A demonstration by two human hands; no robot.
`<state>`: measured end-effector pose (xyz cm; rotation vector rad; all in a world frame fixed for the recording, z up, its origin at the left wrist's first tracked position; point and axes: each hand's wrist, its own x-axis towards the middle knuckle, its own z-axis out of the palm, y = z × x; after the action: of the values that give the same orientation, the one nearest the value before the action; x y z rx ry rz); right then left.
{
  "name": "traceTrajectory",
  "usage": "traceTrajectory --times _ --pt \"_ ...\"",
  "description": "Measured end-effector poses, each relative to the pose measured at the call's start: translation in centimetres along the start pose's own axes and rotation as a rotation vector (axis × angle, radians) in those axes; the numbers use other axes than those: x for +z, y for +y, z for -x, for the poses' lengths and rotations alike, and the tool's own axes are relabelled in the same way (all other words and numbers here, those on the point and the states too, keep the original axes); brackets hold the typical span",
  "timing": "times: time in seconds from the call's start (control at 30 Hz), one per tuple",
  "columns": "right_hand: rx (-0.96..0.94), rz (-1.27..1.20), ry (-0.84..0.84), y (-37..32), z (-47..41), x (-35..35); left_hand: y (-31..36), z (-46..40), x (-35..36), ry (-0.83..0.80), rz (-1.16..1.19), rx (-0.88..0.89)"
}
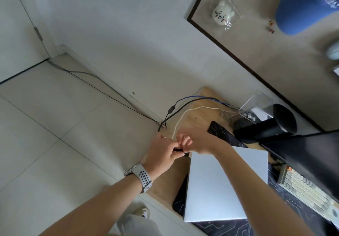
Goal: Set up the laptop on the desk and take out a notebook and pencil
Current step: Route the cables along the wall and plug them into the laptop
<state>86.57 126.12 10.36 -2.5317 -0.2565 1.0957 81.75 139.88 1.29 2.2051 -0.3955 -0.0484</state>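
Both hands are meeting at the closed laptop's corner, the left hand pinching a small black plug and the right hand curling beside the white cable, likely to connect power.

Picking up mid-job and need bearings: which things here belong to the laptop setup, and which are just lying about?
In play:
closed laptop
small black connector pinched by left hand and right hand
white cable
desk

Lying about:
keyboard
monitor
blue cap
black speaker
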Motion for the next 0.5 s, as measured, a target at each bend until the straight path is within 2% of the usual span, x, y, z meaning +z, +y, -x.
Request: traceTrajectory --times 0.1,0.33,0.5 --pt "0.034 -0.12 0.104 0.9 -0.7 0.2 -0.8 0.3 0.9 0.038 -0.078 -0.019" --pt "0.076 -0.096 0.264 4.8 -1.5 0.5 -2.2 1.7 5.0 0.105 -0.065 -0.153" --pt "0.126 -0.075 0.141 6.5 -1.5 0.6 -1.9 2.2 7.0 0.166 -0.002 -0.156"
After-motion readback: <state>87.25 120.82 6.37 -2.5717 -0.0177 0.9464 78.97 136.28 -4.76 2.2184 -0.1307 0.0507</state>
